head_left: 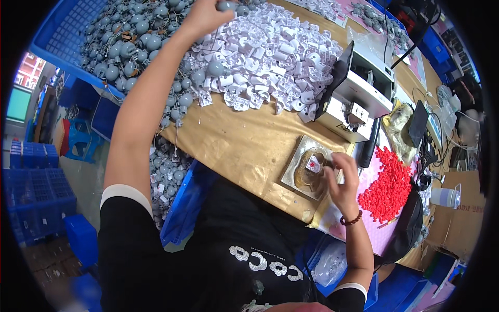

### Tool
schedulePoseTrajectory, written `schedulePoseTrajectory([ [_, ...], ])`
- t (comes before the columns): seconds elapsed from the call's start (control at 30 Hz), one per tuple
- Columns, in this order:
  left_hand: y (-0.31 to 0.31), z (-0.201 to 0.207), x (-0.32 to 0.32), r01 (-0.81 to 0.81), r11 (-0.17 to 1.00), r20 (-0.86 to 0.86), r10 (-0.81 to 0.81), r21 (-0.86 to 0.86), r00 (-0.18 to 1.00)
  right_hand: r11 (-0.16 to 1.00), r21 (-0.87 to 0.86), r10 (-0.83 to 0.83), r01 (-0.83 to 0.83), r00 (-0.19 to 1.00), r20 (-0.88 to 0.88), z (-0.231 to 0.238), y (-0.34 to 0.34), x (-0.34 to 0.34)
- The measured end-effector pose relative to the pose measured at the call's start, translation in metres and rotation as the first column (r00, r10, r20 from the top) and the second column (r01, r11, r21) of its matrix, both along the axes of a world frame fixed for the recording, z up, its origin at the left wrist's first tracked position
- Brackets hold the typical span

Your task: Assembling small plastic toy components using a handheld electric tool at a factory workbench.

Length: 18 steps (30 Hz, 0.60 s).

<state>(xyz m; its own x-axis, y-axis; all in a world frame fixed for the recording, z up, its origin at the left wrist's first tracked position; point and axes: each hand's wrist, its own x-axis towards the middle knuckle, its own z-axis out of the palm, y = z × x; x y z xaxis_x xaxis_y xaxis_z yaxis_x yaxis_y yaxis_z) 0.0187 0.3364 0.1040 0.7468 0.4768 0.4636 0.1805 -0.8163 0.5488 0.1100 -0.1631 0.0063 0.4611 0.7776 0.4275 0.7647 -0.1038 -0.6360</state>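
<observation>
My left hand (206, 18) reaches to the far edge of the view, its fingers partly cut off. It is closed on a grey ball-shaped part (226, 6), above the border between a heap of grey ball parts with thin wires (127, 49) and a pile of white plastic pieces (267, 49). My right hand (344, 182) hovers at the right side of a metal fixture block (300, 167), slightly blurred, thumb and fingers apart with nothing visible between them. In the fixture's hollow sits a white piece with a red part (313, 164) in it.
A small white-and-silver machine (358, 88) stands beyond the fixture. Red small parts (387, 187) lie on a pink sheet at right, beside a dark bag-like thing (408, 229). A blue crate (60, 39) borders the grey heap; another blue bin (182, 208) stands below the table edge.
</observation>
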Motion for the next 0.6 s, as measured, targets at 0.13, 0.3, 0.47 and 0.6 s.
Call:
schedulePoseTrajectory([
  [0.13,-0.080,0.055,-0.031,0.120,0.910,0.170,-0.056,-0.396,0.984,0.993,0.083,-0.083,0.087,0.996,-0.044,0.022,-0.005,0.014],
  [0.3,-0.139,0.081,-0.041,0.290,0.850,0.164,-0.242,-0.440,0.956,0.980,0.185,-0.078,0.076,0.997,0.007,0.056,0.006,0.018],
  [0.47,-0.194,0.082,-0.041,0.581,0.673,0.364,-0.454,-0.458,0.813,0.956,0.294,-0.039,0.010,0.995,0.094,0.075,0.018,0.021],
  [0.6,-0.237,0.075,-0.015,0.831,0.501,0.316,-0.769,-0.244,0.556,0.941,0.331,0.052,-0.074,0.996,0.073,0.096,0.033,0.018],
])
